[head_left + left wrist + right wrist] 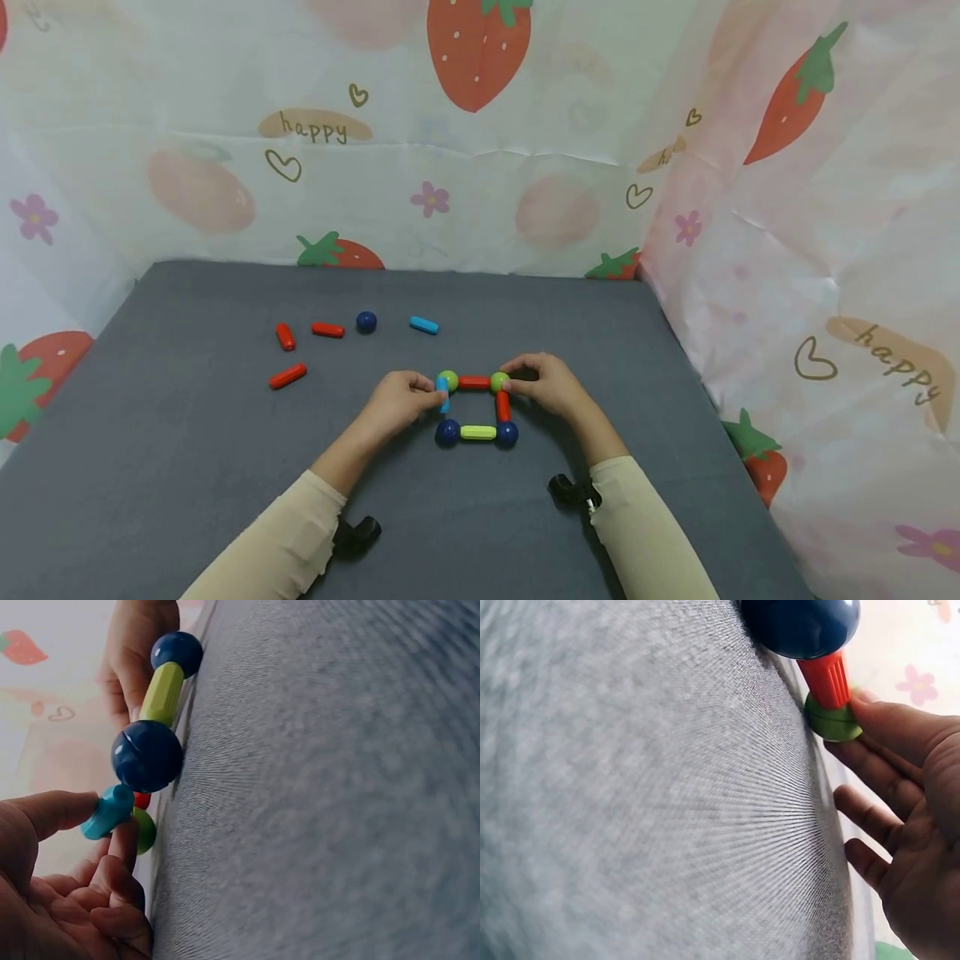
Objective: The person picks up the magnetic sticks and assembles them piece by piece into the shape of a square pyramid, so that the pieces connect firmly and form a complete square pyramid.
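Grey-clothed, the desk (195, 467) carries a stick-and-ball frame (478, 432). At its nine o'clock, my left grip (400, 400) pinches a light-blue stick (443, 386); at one o'clock, my right grip (549, 385) pinches a green ball (497, 381). I'd best steady that ball while lining up the stick.

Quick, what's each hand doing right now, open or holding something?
Left hand: closed, pinching a light-blue rod.
Right hand: closed, pinching the green ball at the frame's far right corner.
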### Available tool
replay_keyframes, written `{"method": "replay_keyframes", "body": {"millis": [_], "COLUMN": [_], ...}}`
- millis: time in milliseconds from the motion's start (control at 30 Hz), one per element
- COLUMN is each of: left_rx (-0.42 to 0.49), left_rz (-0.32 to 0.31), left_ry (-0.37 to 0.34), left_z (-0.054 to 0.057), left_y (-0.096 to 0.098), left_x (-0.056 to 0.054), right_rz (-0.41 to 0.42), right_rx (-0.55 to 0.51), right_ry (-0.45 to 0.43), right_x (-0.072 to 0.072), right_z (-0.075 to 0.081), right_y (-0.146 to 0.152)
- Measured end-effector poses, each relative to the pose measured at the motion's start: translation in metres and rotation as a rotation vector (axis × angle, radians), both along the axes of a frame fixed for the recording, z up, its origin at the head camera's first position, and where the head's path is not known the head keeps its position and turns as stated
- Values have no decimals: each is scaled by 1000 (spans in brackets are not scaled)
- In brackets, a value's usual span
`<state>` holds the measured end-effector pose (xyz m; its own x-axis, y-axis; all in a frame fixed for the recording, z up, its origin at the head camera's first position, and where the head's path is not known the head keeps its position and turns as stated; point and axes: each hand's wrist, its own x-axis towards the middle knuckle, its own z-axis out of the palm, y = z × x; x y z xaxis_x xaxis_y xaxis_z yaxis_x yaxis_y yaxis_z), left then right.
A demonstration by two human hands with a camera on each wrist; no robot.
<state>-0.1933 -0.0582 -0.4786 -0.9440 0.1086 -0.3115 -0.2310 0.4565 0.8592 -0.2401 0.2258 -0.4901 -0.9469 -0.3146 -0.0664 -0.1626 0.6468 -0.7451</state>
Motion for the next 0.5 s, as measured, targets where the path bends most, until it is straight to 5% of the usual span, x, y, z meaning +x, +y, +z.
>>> {"method": "replay_keyframes", "body": {"millis": [500], "left_rx": [-147], "left_rz": [-25], "left_ry": [27], "left_z": [2], "left_y": [7], "left_x": [7], "right_rz": [-11], "right_rx": [0], "right_ry": [3], "right_x": [0], "right_z": [0], "right_y": [-1]}}
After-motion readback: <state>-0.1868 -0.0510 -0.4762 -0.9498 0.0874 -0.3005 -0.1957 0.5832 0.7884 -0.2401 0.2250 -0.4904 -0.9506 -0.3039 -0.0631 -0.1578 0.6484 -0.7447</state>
